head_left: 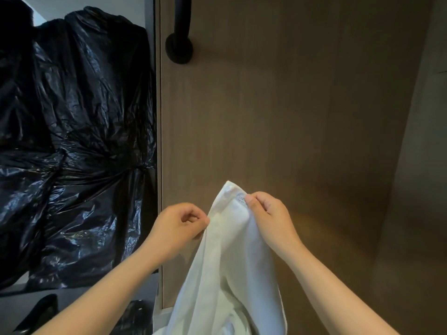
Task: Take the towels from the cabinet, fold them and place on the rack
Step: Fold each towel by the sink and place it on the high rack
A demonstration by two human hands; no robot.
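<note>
Brown cabinet door (pixel 290 117) fills our view; our left hand (pixel 179 223) and right hand (pixel 268 213) pinch the white towel (pixel 229 262) hanging between them.

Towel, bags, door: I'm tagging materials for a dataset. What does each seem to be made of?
Towel: soft white woven cloth, matte, draping in folds, with a small sewn label.
Bags: thin black plastic, glossy, crinkled with sharp highlights.
Door: brown wood-grain panel, matte; possibly laminate, not solid wood.
</note>
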